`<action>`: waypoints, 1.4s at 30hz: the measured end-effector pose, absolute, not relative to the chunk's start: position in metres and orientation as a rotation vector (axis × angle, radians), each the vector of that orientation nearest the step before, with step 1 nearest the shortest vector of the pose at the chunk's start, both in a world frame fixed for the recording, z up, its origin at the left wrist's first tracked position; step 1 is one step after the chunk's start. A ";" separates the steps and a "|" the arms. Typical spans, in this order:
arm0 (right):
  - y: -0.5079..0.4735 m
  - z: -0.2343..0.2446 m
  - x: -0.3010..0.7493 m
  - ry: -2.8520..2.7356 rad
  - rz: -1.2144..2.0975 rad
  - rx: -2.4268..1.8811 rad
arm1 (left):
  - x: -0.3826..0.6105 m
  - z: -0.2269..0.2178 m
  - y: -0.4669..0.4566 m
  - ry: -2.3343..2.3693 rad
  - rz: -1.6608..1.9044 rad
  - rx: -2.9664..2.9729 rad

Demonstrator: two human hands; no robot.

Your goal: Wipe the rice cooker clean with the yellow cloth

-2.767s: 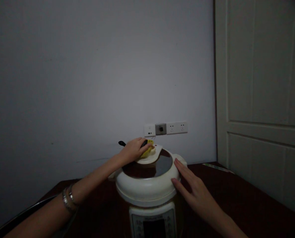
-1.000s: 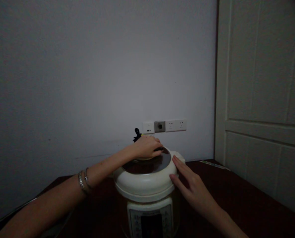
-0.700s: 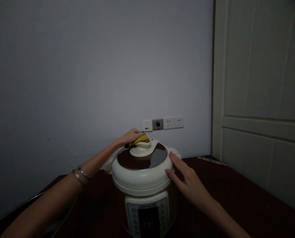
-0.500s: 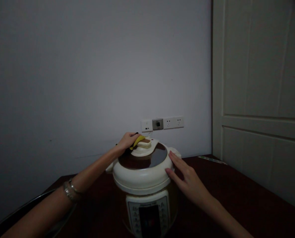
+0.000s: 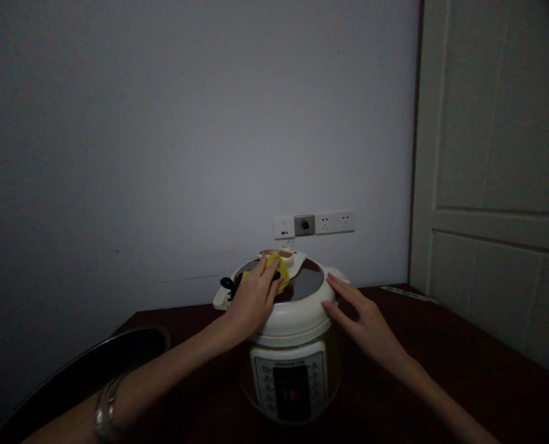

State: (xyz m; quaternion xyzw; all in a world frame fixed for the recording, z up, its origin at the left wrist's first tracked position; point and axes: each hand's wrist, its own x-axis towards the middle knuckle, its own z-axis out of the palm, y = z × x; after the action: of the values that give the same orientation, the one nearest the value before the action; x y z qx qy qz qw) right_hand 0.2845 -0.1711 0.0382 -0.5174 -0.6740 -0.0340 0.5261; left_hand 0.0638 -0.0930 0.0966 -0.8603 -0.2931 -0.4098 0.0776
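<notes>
yellow cloth (image 5: 282, 271) lies under the left fingers (image 5: 259, 269) (on the cooker lid (image 5: 309, 285))

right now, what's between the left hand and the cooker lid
In the head view, a yellow item, perhaps a cloth, with black parts poking out, lies between the left hand and the lid.

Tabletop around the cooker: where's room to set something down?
Likeliest: dark red tabletop right of the cooker, bordered by the right forearm, patterned strip and door, though dim. Crowded: left, by the black pan and left forearm; the lid, with yellow cloth under the left hand, right hand at its edge.
</notes>
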 end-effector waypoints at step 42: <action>-0.259 0.049 0.238 -1.789 -0.258 -1.115 | -0.023 0.051 -0.097 -1.042 -2.032 -2.391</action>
State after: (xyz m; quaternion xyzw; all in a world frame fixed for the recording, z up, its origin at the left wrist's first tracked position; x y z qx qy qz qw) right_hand 0.2375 -0.2594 0.0485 -0.4584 -0.7356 -0.1062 0.4873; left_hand -0.0233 -0.0966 0.0515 -0.7207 -0.3141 -0.6125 -0.0825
